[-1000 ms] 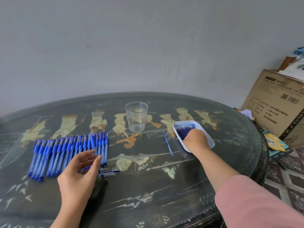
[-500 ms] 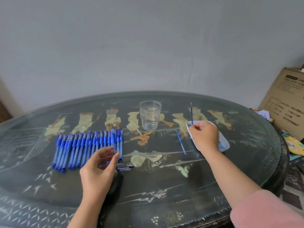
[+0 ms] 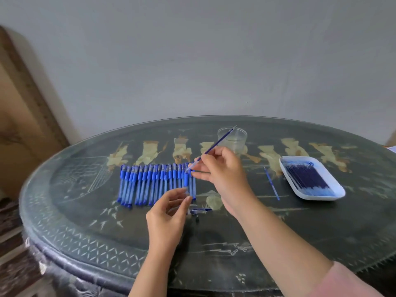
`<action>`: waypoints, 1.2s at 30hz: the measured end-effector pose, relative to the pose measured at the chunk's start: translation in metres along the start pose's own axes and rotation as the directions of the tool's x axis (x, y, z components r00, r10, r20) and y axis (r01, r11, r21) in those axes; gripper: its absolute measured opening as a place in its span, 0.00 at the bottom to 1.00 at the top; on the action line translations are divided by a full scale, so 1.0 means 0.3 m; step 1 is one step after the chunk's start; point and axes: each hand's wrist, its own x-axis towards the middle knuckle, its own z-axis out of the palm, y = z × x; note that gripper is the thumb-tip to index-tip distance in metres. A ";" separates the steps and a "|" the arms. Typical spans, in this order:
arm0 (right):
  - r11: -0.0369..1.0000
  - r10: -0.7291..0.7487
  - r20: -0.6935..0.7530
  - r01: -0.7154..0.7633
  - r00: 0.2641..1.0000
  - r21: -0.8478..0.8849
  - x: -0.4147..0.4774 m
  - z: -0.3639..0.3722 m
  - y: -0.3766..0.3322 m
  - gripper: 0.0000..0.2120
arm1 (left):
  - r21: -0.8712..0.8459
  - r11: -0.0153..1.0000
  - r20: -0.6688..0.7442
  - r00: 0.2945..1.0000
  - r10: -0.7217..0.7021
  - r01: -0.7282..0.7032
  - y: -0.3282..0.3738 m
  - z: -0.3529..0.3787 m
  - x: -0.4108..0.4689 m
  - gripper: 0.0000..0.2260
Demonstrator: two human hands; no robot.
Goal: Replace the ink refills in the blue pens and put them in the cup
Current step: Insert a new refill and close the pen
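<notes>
Ink refill (image 3: 214,145), judged light, thin and bendy, is pinched low by right hand (image 3: 222,174), with clear pen barrel (image 3: 189,187) pinched by left hand (image 3: 169,213).

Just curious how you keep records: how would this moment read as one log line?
right hand pinches refill | left hand curled, hold unclear | cup empty | pens in row
</notes>
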 end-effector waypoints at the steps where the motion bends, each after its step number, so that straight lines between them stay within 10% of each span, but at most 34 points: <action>1: 1.000 -0.005 0.000 0.005 1.000 -0.016 0.006 0.005 0.001 0.03 | 0.002 1.000 0.001 1.000 0.002 -0.002 -0.001 -0.001 0.001 0.09; 36: 0.693 -0.103 0.304 0.287 0.947 -0.661 0.048 -0.005 0.028 0.03 | -0.013 1.000 0.023 1.000 -0.016 0.016 -0.014 -0.005 0.011 0.09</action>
